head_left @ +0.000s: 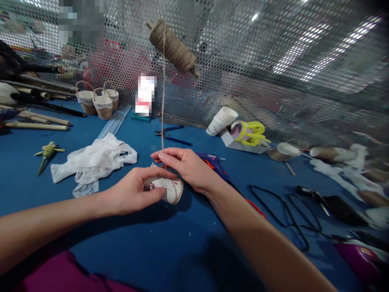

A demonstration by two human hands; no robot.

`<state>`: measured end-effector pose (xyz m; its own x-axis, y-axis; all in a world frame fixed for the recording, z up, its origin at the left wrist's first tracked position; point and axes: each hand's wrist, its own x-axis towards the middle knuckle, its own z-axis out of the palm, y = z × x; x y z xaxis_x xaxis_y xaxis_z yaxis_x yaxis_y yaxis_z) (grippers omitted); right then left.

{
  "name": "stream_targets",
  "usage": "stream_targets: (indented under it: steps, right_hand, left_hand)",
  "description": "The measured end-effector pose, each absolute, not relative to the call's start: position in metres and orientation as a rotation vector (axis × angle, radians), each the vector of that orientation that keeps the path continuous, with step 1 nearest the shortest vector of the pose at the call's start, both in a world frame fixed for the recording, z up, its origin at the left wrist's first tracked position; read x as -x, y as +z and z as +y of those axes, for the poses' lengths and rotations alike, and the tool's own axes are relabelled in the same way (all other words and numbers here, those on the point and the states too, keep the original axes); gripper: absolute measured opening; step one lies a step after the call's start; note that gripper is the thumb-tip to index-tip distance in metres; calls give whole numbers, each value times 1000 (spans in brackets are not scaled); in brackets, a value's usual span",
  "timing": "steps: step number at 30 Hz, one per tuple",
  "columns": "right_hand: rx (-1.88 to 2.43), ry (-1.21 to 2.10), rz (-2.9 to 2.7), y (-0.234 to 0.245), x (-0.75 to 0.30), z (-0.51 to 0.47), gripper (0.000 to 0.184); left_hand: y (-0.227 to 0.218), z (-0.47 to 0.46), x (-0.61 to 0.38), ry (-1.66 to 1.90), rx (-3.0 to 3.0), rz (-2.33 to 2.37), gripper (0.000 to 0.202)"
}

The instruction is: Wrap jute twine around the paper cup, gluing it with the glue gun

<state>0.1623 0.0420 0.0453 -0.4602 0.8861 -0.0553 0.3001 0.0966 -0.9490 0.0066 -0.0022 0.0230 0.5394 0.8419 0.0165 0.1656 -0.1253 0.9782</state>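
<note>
My left hand [133,192] is wrapped round a small paper cup [170,190] lying on its side on the blue table [188,243]. My right hand [187,166] rests over the cup's top and pinches a strand of brown twine [163,101] against it. The twine runs straight up to a spool of twine [173,46] hanging on the perforated metal screen [273,61]. A turn of twine shows round the cup's rim.
White lace fabric [94,160] lies left of my hands. A blue glue gun [214,162] sits behind my right wrist, black cable [285,211] to the right. Scissors [170,136], stacked paper cups [221,119], small baskets [97,101], bamboo sticks [36,121] stand further back.
</note>
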Motion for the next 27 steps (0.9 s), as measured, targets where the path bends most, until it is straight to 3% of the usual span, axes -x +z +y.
stream_targets:
  steps: [5, 13, 23, 27]
  right_hand:
    - [1450, 988, -1663, 45, -192, 48, 18]
    - [1826, 457, -1477, 33, -286, 58, 26]
    - [2081, 452, -1589, 11, -287, 60, 11]
    - [2007, 571, -1528, 28, -278, 42, 32]
  left_hand:
    - [24, -2, -6, 772, -1598, 962, 33]
    - [21, 0, -4, 827, -1471, 974, 29]
    - [16, 5, -4, 941, -1511, 990, 27]
    - [20, 3, -4, 950, -1554, 1004, 26]
